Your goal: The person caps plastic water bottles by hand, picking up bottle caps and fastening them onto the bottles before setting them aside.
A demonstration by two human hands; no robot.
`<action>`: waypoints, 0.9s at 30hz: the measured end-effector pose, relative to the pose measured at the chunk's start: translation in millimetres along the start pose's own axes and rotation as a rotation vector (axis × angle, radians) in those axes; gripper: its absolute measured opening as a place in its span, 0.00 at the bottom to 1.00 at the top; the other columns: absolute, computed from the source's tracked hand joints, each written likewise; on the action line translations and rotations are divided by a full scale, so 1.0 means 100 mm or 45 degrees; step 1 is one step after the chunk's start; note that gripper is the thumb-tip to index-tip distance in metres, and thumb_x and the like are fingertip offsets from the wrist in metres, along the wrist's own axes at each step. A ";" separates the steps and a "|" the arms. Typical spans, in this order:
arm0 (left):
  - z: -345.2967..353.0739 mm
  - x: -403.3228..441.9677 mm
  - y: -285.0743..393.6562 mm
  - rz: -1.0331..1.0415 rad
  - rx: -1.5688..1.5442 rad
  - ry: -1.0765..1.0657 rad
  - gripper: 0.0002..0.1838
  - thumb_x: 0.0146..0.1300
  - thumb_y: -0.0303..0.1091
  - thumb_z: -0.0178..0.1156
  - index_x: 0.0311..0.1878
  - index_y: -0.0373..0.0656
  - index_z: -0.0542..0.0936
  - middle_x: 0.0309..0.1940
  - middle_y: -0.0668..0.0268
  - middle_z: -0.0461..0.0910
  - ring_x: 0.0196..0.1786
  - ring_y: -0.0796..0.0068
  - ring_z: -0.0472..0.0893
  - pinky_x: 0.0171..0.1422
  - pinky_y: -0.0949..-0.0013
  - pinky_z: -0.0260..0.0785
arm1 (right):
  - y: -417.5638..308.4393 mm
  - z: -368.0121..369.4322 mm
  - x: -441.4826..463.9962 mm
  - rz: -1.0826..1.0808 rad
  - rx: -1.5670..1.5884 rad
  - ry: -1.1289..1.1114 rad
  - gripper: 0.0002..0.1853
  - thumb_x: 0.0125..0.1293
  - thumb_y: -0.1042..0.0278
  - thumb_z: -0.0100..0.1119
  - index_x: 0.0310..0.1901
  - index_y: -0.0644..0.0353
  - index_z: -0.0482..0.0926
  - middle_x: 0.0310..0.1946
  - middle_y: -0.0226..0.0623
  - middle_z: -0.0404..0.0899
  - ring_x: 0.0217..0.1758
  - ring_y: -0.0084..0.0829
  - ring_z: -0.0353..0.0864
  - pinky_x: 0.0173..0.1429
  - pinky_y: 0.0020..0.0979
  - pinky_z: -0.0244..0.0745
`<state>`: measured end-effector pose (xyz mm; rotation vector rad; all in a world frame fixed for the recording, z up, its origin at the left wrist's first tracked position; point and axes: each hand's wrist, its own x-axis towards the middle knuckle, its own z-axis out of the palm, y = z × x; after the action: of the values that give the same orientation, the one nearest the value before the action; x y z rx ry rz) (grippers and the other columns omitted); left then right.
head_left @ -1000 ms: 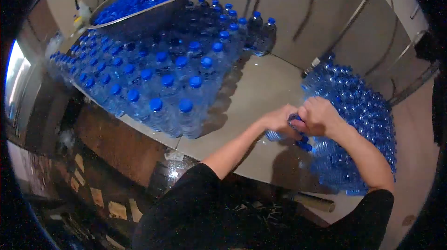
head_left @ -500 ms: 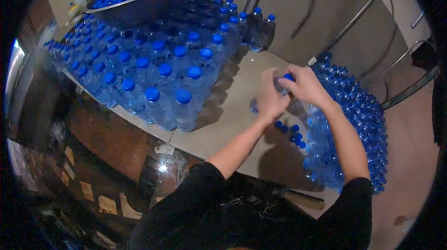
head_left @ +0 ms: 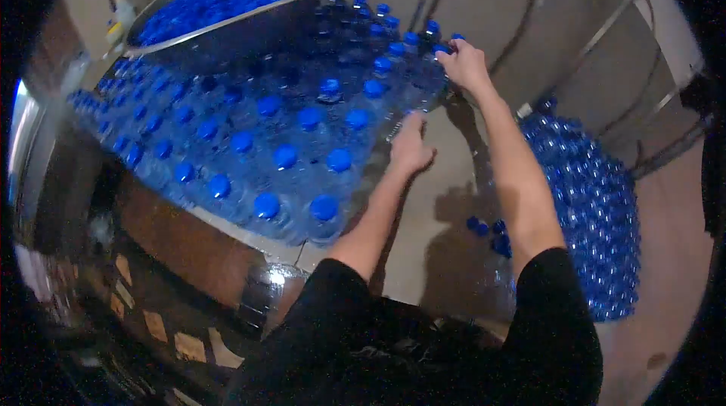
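Head view, right hand (head_left: 463,65) bent at a blue cap (head_left: 441,50) — if gripping, cannot tell — left hand (head_left: 411,147) with thumb spread, beside capped bottles (head_left: 310,122), loose caps (head_left: 482,230) nearer, metal bowl (head_left: 249,34) behind, more bottles (head_left: 594,209) past right arm (head_left: 518,171).

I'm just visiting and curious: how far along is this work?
Well along, I'd judge. Many bottles stand blue-capped. The right hand is at their far edge, the left nearer. Seemingly left: the clustered bottles opposite, showing no blue caps, beside loose caps.
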<state>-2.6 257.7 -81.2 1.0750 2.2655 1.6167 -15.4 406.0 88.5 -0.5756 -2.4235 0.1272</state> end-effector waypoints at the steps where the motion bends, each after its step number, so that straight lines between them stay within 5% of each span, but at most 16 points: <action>1: 0.08 0.09 -0.05 0.048 0.007 0.115 0.40 0.46 0.33 0.70 0.65 0.39 0.67 0.66 0.49 0.67 0.70 0.48 0.66 0.72 0.57 0.61 | -0.10 -0.22 -0.24 0.203 0.192 -0.095 0.23 0.59 0.57 0.66 0.51 0.66 0.80 0.32 0.47 0.84 0.35 0.34 0.85 0.44 0.36 0.78; 2: -0.01 0.15 0.06 -0.069 -0.024 -0.022 0.47 0.46 0.35 0.71 0.70 0.36 0.59 0.72 0.47 0.58 0.74 0.49 0.61 0.76 0.59 0.56 | -0.14 -0.36 -0.58 0.275 0.310 0.000 0.20 0.62 0.59 0.64 0.49 0.66 0.81 0.29 0.43 0.83 0.32 0.29 0.82 0.41 0.31 0.77; 3: 0.23 0.25 -0.17 -0.042 0.091 0.066 0.52 0.46 0.37 0.72 0.73 0.35 0.56 0.74 0.48 0.54 0.75 0.50 0.58 0.78 0.60 0.54 | -0.20 -0.61 -1.01 0.273 0.436 -0.015 0.18 0.64 0.59 0.62 0.47 0.66 0.80 0.32 0.45 0.84 0.34 0.33 0.83 0.42 0.33 0.77; 4: 0.19 0.23 -0.04 -0.051 0.102 0.108 0.55 0.46 0.39 0.73 0.74 0.34 0.53 0.75 0.48 0.53 0.77 0.51 0.56 0.79 0.62 0.51 | -0.10 -0.64 -1.48 0.306 0.215 0.065 0.16 0.62 0.56 0.62 0.45 0.58 0.82 0.33 0.47 0.84 0.37 0.49 0.84 0.45 0.44 0.79; 5: 0.22 0.22 0.00 -0.048 0.099 0.143 0.54 0.46 0.38 0.73 0.74 0.33 0.53 0.75 0.49 0.53 0.77 0.52 0.54 0.79 0.62 0.49 | 0.17 -0.54 -2.13 0.015 -0.008 0.379 0.17 0.62 0.58 0.63 0.49 0.56 0.81 0.34 0.48 0.84 0.37 0.52 0.83 0.45 0.45 0.79; 6: 0.32 0.23 -0.07 -0.005 0.086 0.216 0.54 0.45 0.35 0.74 0.73 0.33 0.53 0.74 0.48 0.55 0.76 0.53 0.56 0.78 0.62 0.51 | 0.12 -0.77 -2.55 0.526 -0.283 -0.248 0.23 0.60 0.59 0.65 0.55 0.60 0.77 0.47 0.56 0.81 0.51 0.56 0.80 0.56 0.48 0.76; 7: 0.10 0.04 0.50 -0.287 -0.154 0.165 0.53 0.45 0.32 0.74 0.72 0.33 0.55 0.73 0.48 0.57 0.75 0.54 0.59 0.77 0.61 0.55 | 0.14 -0.94 -2.97 0.529 -0.236 -0.181 0.24 0.61 0.60 0.64 0.56 0.62 0.76 0.54 0.57 0.76 0.59 0.55 0.74 0.62 0.50 0.70; 8: 0.47 0.12 0.18 -0.053 0.072 0.474 0.51 0.44 0.31 0.74 0.71 0.34 0.57 0.70 0.48 0.62 0.72 0.52 0.64 0.74 0.59 0.59 | 0.18 -1.07 -3.33 0.516 -0.183 -0.118 0.26 0.61 0.60 0.63 0.58 0.64 0.74 0.61 0.58 0.71 0.67 0.55 0.68 0.68 0.51 0.65; 11: 0.99 -0.09 0.75 0.114 -0.382 -0.011 0.51 0.44 0.36 0.77 0.71 0.36 0.61 0.68 0.49 0.65 0.70 0.51 0.67 0.73 0.57 0.61 | 0.45 -1.09 -4.08 0.480 -0.277 -0.213 0.22 0.65 0.62 0.58 0.58 0.63 0.74 0.68 0.56 0.63 0.75 0.52 0.55 0.75 0.54 0.53; 14: 1.64 -0.06 1.38 0.247 -0.614 -0.289 0.53 0.42 0.41 0.79 0.71 0.38 0.61 0.68 0.50 0.65 0.70 0.53 0.67 0.73 0.57 0.61 | 0.48 -1.10 -4.22 0.421 -0.311 -0.256 0.23 0.61 0.68 0.60 0.59 0.63 0.73 0.60 0.49 0.69 0.67 0.50 0.63 0.70 0.50 0.59; 18: 2.09 -0.07 1.70 0.404 -0.139 -0.028 0.48 0.44 0.46 0.79 0.68 0.42 0.66 0.59 0.52 0.72 0.63 0.53 0.73 0.66 0.57 0.68 | 0.58 -1.13 -4.26 0.540 -0.112 -0.183 0.23 0.60 0.77 0.53 0.59 0.65 0.72 0.58 0.51 0.72 0.66 0.52 0.65 0.70 0.45 0.62; 22: 2.11 -0.10 1.78 0.248 -0.003 0.045 0.45 0.44 0.48 0.78 0.65 0.41 0.70 0.52 0.51 0.75 0.58 0.49 0.76 0.65 0.57 0.68 | 0.66 -1.24 -4.22 0.485 -0.050 -0.082 0.25 0.56 0.82 0.51 0.58 0.67 0.71 0.62 0.50 0.69 0.64 0.53 0.66 0.70 0.44 0.63; 27: 1.52 -0.36 1.43 0.284 -0.332 0.097 0.39 0.46 0.39 0.78 0.61 0.39 0.72 0.54 0.54 0.73 0.56 0.54 0.76 0.61 0.57 0.69 | 0.41 -1.46 -4.22 0.409 0.217 0.121 0.14 0.67 0.79 0.48 0.51 0.61 0.79 0.43 0.48 0.81 0.49 0.53 0.78 0.55 0.44 0.73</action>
<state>166.3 373.5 -27.8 1.2496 1.9610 2.0047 385.0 252.0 -43.4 -0.8674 -2.1867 0.4264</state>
